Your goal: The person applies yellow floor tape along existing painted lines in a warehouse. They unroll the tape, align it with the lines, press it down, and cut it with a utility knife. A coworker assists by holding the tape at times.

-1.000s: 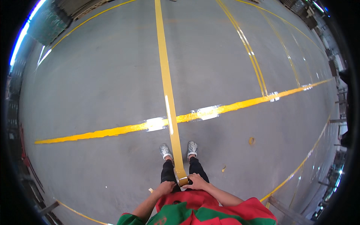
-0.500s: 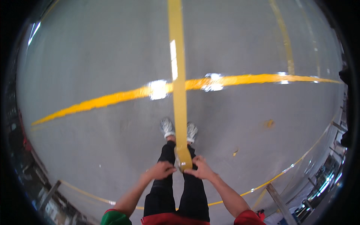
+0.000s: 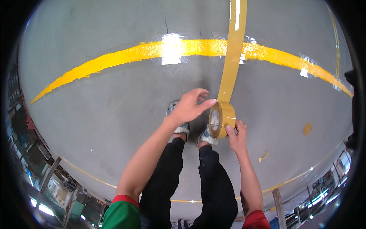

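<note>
A large roll of yellow tape (image 3: 228, 119) hangs in front of my shins, its round side turned to the left. From its top a long tape strip (image 3: 233, 65) runs away from me and crosses over the yellow floor line. My right hand (image 3: 238, 138) grips the roll's lower right side, thumb on the tape face and fingers behind. My left hand (image 3: 190, 107) is at the roll's upper left, thumb tip close to the edge where the strip leaves it. Its fingers are loosely bent, apart from the thumb, and hold nothing. Whether that thumb touches the tape I cannot tell.
A wide yellow line (image 3: 145, 51) curves across the grey floor (image 3: 103, 114). My shoes (image 3: 207, 135) stand just below the roll. To the right lies a small curled yellow scrap (image 3: 263, 155). Wooden posts (image 3: 279, 206) and a thin yellow line (image 3: 91, 175) are behind me.
The roll and both hands have moved forward, away from my legs, and to the right in view. My left hand has risen to the roll's top edge; my right hand has moved to its lower right side.
</note>
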The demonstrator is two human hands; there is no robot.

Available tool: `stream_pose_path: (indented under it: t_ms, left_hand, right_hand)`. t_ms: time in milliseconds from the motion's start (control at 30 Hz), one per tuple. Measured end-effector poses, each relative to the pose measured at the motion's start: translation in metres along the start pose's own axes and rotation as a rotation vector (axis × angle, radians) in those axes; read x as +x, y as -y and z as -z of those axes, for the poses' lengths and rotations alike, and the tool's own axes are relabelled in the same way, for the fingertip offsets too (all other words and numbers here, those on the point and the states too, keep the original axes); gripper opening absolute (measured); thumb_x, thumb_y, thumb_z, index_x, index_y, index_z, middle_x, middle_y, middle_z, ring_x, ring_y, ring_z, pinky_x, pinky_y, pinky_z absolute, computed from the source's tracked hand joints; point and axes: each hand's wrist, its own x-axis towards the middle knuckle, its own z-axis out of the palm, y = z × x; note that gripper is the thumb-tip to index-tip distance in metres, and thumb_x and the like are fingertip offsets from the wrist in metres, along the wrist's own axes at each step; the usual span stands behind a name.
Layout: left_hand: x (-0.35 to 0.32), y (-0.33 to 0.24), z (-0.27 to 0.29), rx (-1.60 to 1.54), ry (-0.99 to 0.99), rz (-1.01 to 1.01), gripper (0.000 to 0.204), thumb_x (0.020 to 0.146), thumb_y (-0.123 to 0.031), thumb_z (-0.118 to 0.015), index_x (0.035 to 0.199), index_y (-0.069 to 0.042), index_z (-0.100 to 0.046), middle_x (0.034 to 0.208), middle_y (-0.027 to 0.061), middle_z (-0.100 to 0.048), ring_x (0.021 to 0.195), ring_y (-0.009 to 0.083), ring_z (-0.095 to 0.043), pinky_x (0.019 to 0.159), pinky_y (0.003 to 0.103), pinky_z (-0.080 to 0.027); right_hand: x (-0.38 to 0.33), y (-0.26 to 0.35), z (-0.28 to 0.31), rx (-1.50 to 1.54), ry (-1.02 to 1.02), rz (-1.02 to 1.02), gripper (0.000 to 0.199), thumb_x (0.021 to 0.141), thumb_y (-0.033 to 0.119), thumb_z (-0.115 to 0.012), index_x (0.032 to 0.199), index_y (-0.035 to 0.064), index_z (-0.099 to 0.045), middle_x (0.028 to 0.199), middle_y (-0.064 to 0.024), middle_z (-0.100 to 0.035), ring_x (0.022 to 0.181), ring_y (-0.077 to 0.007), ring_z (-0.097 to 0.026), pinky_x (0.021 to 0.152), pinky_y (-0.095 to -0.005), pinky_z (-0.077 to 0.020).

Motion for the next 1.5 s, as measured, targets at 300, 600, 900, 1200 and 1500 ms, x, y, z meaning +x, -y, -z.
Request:
stream_pose_path:
  t_ms: [300,600,900,1200,1500]
  left_hand:
    - [0.105,0.024,0.031,0.144,-0.235,-0.2,0.06,0.093,-0.041,-0.07,0.13,0.003,-0.055,0.125,0.0218,-0.064,0.112,0.0313,-0.065,0.092,0.04,-0.053]
    - [0.164,-0.028,0.019,-0.229,-0.149,-0.047,0.071,0.091,-0.047,-0.072,0.132,0.006,-0.051,0.11,0.0146,-0.069,0.093,0.0185,-0.068,0.077,0.032,-0.056]
    - [0.177,-0.053,0.024,-0.359,0.017,-0.116,0.035,0.096,-0.03,-0.069,0.114,0.0,-0.063,0.099,0.0066,-0.07,0.088,0.0126,-0.068,0.073,0.029,-0.055]
    - [0.195,-0.033,0.016,-0.444,-0.11,-0.083,0.032,0.096,-0.025,-0.068,0.113,0.002,-0.065,0.097,0.0099,-0.069,0.083,0.0161,-0.067,0.07,0.032,-0.055]
    - [0.195,-0.005,0.017,-0.513,-0.056,-0.053,0.033,0.098,-0.021,-0.066,0.12,0.003,-0.06,0.105,0.0108,-0.068,0.092,0.0187,-0.068,0.078,0.035,-0.058]
  right_hand:
    - [0.028,-0.024,-0.034,-0.054,-0.061,-0.031,0.041,0.088,0.041,-0.07,0.085,0.0001,-0.068,0.077,-0.0132,-0.058,0.076,-0.0272,-0.051,0.08,-0.0389,-0.0343]
    - [0.023,-0.021,-0.027,-0.109,-0.007,0.029,0.05,0.09,0.049,-0.066,0.088,-0.0008,-0.071,0.075,-0.018,-0.061,0.079,-0.0331,-0.056,0.081,-0.0426,-0.0357]
    - [0.011,-0.055,-0.035,-0.178,-0.04,0.038,0.062,0.088,0.058,-0.064,0.078,-0.0031,-0.066,0.075,-0.0218,-0.06,0.079,-0.0362,-0.055,0.082,-0.045,-0.0369]
    - [0.003,-0.046,-0.034,-0.096,-0.084,0.06,0.06,0.089,0.056,-0.065,0.081,-0.0035,-0.068,0.075,-0.0217,-0.06,0.08,-0.0356,-0.055,0.082,-0.0452,-0.0368]
    - [0.002,-0.043,-0.034,-0.117,0.027,0.022,0.062,0.089,0.059,-0.061,0.083,-0.0015,-0.07,0.074,-0.0202,-0.062,0.078,-0.0339,-0.056,0.082,-0.0426,-0.0369]
